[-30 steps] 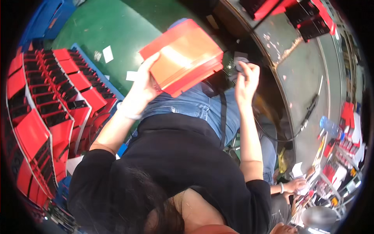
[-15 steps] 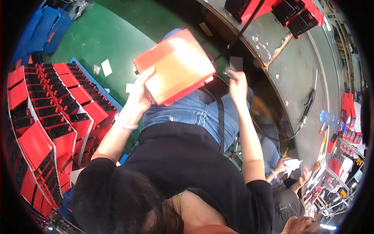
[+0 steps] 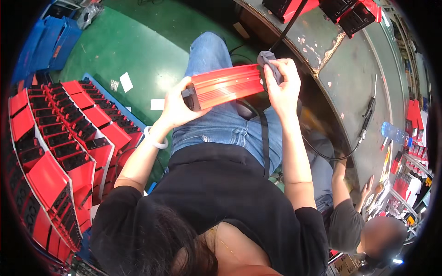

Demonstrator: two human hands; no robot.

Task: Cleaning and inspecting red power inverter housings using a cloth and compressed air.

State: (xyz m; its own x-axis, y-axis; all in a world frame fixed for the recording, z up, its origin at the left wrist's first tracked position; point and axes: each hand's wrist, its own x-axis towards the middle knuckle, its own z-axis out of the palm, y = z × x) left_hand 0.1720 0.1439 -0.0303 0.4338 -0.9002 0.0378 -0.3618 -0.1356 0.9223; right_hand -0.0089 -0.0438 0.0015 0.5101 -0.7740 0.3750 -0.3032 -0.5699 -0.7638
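Above my lap I hold a red ribbed metal box with a black end piece, its finned long side facing up. My left hand is closed round the box's left end, where black knobs or terminals stick out. A grey cloth is bunched in the fingers of my right hand, which presses it against the right end of the box. The fingertips under the cloth are partly hidden.
Stacked red boxes with black ends fill the left. Blue crates stand beyond them. At right, a worn metal workbench carries more red boxes, a corded screwdriver-like tool and a bottle. A co-worker sits close by.
The box has turned from its broad face to its narrow ribbed side. My right hand has moved up against its right end with the cloth. The co-worker has shifted.
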